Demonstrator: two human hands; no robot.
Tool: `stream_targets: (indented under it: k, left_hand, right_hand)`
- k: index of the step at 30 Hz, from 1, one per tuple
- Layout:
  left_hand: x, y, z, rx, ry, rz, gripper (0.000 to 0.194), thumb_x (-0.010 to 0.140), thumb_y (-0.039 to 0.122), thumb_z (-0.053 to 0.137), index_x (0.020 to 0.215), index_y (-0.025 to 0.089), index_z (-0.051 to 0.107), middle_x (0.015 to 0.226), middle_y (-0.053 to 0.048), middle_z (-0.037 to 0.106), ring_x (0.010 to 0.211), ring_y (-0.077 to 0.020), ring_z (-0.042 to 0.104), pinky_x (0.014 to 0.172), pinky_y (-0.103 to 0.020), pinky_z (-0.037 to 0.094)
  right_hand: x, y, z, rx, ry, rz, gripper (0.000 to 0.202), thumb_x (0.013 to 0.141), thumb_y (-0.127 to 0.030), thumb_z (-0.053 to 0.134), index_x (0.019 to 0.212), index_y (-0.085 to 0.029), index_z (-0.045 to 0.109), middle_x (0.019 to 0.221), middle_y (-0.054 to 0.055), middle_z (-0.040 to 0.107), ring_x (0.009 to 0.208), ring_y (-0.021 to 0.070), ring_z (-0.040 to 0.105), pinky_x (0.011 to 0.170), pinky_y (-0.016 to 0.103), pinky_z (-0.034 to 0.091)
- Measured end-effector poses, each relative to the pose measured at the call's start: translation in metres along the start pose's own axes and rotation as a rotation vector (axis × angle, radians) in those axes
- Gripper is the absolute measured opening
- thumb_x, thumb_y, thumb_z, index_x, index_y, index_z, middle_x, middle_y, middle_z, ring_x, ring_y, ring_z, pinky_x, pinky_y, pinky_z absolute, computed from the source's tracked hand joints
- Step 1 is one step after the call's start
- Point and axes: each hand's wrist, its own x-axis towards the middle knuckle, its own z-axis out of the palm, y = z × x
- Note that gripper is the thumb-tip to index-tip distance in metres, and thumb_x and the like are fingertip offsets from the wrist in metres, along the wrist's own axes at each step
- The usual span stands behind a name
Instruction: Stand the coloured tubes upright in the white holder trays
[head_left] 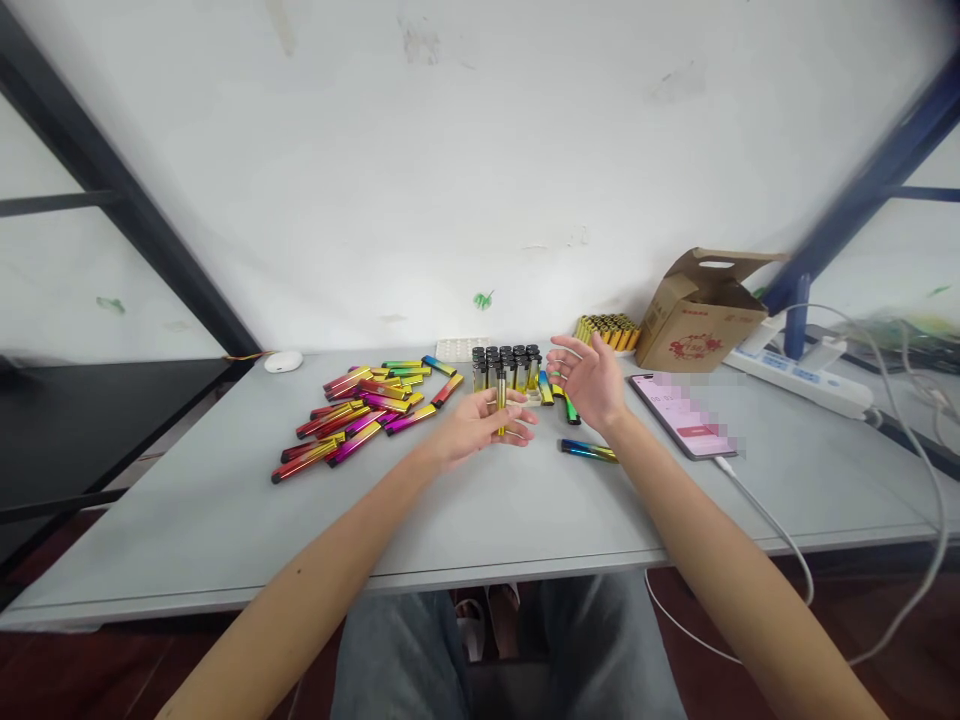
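- Room: scuffed white wall [450, 180] rising behind, a dark slanting post [112, 200] at the left, a blue one at the right, dark red floor [75, 680] below
- Grey surface [450, 540]: flat and smooth-looking, its back edge near the wall, its front edge just before the person's knees
- Cardboard box [690, 340]: lid flap up, near the back edge toward the right corner, with a power strip [802, 380] just beside it
- Heap of shiny coloured pieces [360, 415]: strewn left of the middle, toward the back edge
- Left hand [476, 425]: closed between thumb and fingers on a yellow lighter [502, 405], over the surface's middle
- Right hand [589, 380]: holding nothing, fingers apart, palm turned inward, nearer the right edge
- Black-topped lighters [514, 357]: upright in close rows, centred toward the back edge, just beyond the left hand
- Yellow lighter: held roughly upright; probably light, stiff and slick, its thin body perhaps liable to crack, so best pinched gently mid-length by its sides
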Motion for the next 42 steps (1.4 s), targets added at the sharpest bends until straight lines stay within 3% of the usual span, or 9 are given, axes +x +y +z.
stream_targets:
  k: [6,11,16,20,25,28,32,36,42]
  left_hand:
    - [0.005,-0.006,-0.007,0.145,0.127,-0.02,0.047,0.064,0.047,0.084,0.086,0.013,0.059,0.073,-0.004,0.067,0.056,-0.0106,0.06,0.053,-0.025,0.05]
    - [0.006,-0.004,-0.009,0.045,0.169,0.056,0.038,0.077,0.047,0.074,0.095,0.017,0.061,0.053,0.01,0.038,0.041,-0.0035,0.032,0.044,-0.02,0.04]
    - [0.005,-0.001,-0.009,-0.196,0.063,0.064,0.026,0.084,0.034,0.066,0.1,0.014,0.062,0.067,0.004,0.048,0.056,-0.0074,0.048,0.057,-0.024,0.045]
    - [0.005,-0.004,-0.007,-0.101,0.071,0.07,0.027,0.085,0.029,0.067,0.106,0.014,0.06,0.089,-0.006,0.064,0.074,-0.0145,0.063,0.068,-0.029,0.049]
    - [0.004,-0.007,-0.006,0.066,0.024,0.045,0.036,0.085,0.038,0.069,0.112,0.015,0.059,0.103,-0.013,0.069,0.084,-0.0198,0.069,0.079,-0.037,0.053]
    - [0.005,-0.008,-0.007,0.163,0.016,0.03,0.038,0.083,0.041,0.07,0.109,0.014,0.061,0.109,-0.015,0.068,0.087,-0.0205,0.07,0.081,-0.04,0.055]
    - [0.006,-0.008,-0.008,0.202,-0.003,0.039,0.043,0.08,0.046,0.071,0.108,0.014,0.063,0.113,-0.015,0.067,0.091,-0.021,0.07,0.085,-0.04,0.055]
    - [0.005,-0.009,-0.007,0.213,-0.027,0.037,0.044,0.08,0.046,0.072,0.111,0.016,0.064,0.114,-0.014,0.068,0.092,-0.0203,0.07,0.089,-0.041,0.054]
    - [0.007,-0.013,-0.008,0.223,0.048,0.067,0.042,0.077,0.045,0.074,0.104,0.013,0.068,0.1,-0.013,0.072,0.097,-0.0224,0.069,0.089,-0.04,0.054]
  right_hand:
    - [-0.001,0.003,0.001,-0.038,-0.016,-0.001,0.041,0.079,-0.059,0.058,0.092,-0.021,0.07,0.08,0.003,0.066,0.07,0.015,0.058,0.062,0.027,0.046]
    - [-0.002,0.007,0.002,-0.129,-0.047,-0.019,0.041,0.078,-0.058,0.06,0.092,-0.022,0.07,0.082,0.003,0.066,0.071,0.0157,0.058,0.063,0.027,0.046]
    - [-0.002,0.01,0.003,-0.214,-0.056,-0.046,0.039,0.08,-0.057,0.057,0.091,-0.022,0.07,0.082,0.003,0.066,0.071,0.0156,0.059,0.062,0.027,0.047]
    - [-0.004,0.016,0.003,-0.445,-0.057,-0.14,0.032,0.079,-0.051,0.064,0.095,-0.023,0.069,0.084,0.003,0.068,0.073,0.0162,0.06,0.065,0.029,0.047]
    - [-0.009,0.024,0.009,-0.73,-0.132,-0.321,0.028,0.081,-0.044,0.067,0.1,-0.024,0.07,0.087,0.003,0.07,0.081,0.0185,0.063,0.07,0.031,0.048]
    - [-0.012,0.024,0.013,-0.757,-0.154,-0.338,0.027,0.085,-0.045,0.062,0.098,-0.023,0.072,0.096,0.005,0.073,0.085,0.0196,0.065,0.074,0.033,0.049]
    - [-0.014,0.023,0.015,-0.782,-0.183,-0.334,0.028,0.087,-0.045,0.06,0.085,-0.021,0.074,0.088,0.005,0.074,0.079,0.0194,0.064,0.069,0.032,0.049]
    - [-0.015,0.024,0.016,-0.765,-0.168,-0.299,0.023,0.079,-0.044,0.07,0.084,-0.021,0.074,0.086,0.004,0.073,0.077,0.0196,0.065,0.069,0.033,0.05]
    - [-0.015,0.024,0.017,-0.653,-0.145,-0.242,0.023,0.07,-0.041,0.078,0.076,-0.019,0.072,0.08,0.004,0.073,0.071,0.0178,0.065,0.069,0.033,0.053]
